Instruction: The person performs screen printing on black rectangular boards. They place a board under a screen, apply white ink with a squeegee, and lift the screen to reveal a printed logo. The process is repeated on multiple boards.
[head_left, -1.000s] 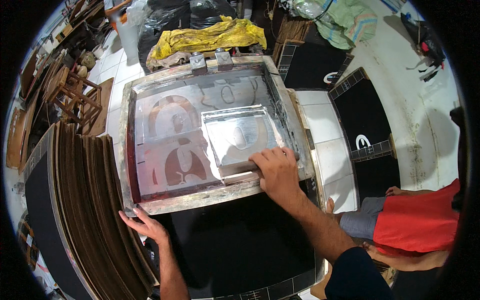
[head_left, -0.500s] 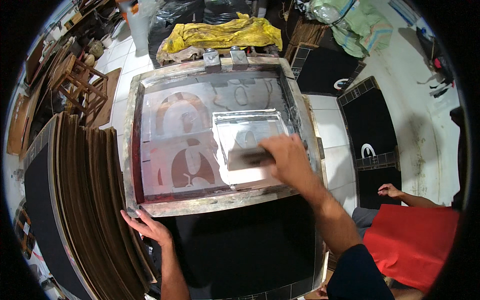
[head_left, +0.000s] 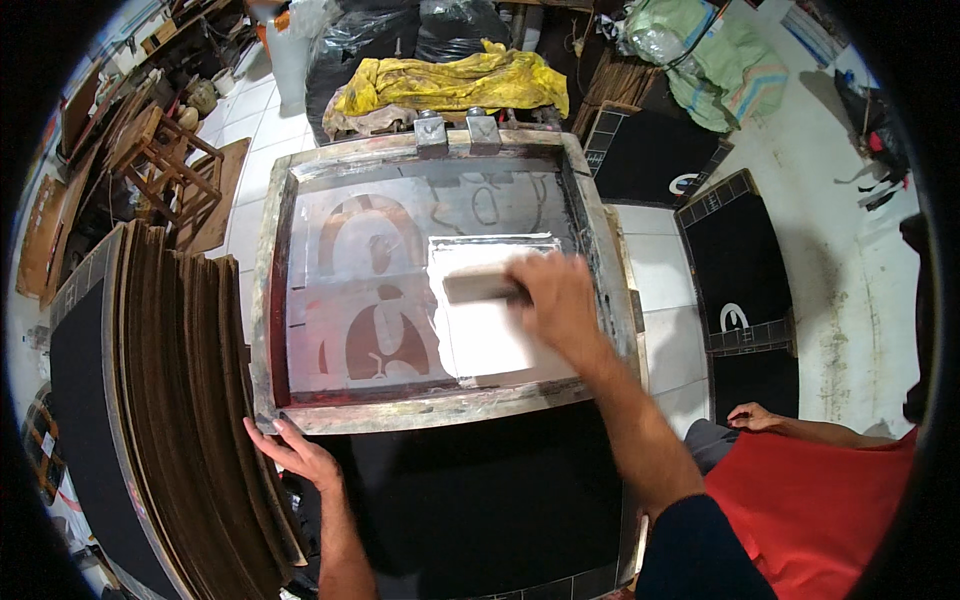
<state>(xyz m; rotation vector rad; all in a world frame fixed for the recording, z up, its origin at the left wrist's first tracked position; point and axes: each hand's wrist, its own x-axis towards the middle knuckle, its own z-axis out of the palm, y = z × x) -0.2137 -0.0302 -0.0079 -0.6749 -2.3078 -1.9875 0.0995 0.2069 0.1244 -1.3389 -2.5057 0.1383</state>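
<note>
A wooden-framed printing screen (head_left: 450, 412) lies in front of me, its mesh showing several stencil shapes. My right hand (head_left: 560, 305), blurred by motion, grips a squeegee (head_left: 475, 288) against the mesh at the right of centre. White ink (head_left: 490, 345) covers a rectangular patch around and below the squeegee. At the frame's near left corner, my left hand (head_left: 305, 460) has its fingers stretched out and apart, touching the corner. A black panel (head_left: 480, 490) extends toward me from under the screen.
A tall stack of brown-edged boards (head_left: 190, 400) stands close on the left. Metal hinge clamps (head_left: 482, 132) hold the screen's far edge, before a yellow cloth (head_left: 450, 80). Printed black panels (head_left: 735, 255) lie to the right. A person in red (head_left: 810, 500) is at the lower right.
The squeegee has moved away from me and slightly left. Solid white ink now covers the patch where a stencil shape showed. The person in red has shifted left; my left hand stays at the corner.
</note>
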